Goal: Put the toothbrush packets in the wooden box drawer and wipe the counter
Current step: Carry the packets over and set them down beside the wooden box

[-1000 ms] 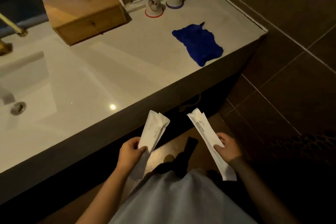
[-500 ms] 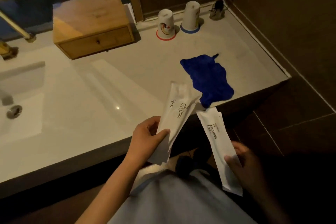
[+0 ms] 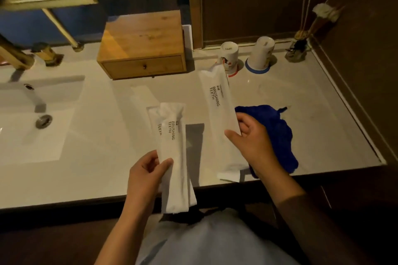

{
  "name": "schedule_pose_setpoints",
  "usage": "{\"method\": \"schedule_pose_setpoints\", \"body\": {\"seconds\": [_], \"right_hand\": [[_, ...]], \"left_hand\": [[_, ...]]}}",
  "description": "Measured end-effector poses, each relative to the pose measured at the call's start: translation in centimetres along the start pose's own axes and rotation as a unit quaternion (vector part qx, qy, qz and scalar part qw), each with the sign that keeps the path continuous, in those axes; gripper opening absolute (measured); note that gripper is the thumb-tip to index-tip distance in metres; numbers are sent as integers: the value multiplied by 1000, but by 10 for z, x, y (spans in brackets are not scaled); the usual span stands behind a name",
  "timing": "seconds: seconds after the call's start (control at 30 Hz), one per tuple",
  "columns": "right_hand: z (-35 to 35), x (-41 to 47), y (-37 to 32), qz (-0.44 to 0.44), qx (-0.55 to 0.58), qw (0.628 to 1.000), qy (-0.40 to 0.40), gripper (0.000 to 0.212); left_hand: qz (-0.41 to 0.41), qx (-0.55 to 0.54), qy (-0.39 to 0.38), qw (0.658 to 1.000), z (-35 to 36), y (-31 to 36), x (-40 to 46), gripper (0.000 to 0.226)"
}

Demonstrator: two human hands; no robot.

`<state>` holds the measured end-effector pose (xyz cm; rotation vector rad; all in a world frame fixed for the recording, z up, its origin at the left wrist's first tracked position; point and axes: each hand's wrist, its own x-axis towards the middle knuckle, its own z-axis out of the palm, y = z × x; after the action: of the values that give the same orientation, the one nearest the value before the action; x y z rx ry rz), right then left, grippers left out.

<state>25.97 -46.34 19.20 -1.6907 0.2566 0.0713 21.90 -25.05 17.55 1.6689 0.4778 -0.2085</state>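
My left hand grips two overlapping white toothbrush packets printed "BRUSHING TEETH", held upright over the counter's front edge. My right hand pinches another white packet by its lower half, tilted up over the counter. The wooden box stands at the back of the counter, its drawer closed with a small dark knob. A blue cloth lies crumpled on the counter, partly hidden behind my right hand.
A sink basin with a drain and brass taps fills the left. Two upturned cups and a reed diffuser stand along the back right. A dark wall bounds the counter's right side.
Both hands have risen from below the counter edge to above it, carrying the packets forward. The view has tilted up toward the box and wall.
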Motion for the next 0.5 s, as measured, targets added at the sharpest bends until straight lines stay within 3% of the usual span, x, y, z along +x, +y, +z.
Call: {"method": "schedule_pose_setpoints", "body": {"seconds": [0.13, 0.5], "right_hand": [[16, 41, -6, 21, -7, 999, 35, 28], [18, 88, 25, 136, -106, 979, 105, 22]], "left_hand": [[1, -6, 28, 1000, -6, 19, 31, 16], [-21, 110, -86, 990, 67, 47, 147, 6]]}}
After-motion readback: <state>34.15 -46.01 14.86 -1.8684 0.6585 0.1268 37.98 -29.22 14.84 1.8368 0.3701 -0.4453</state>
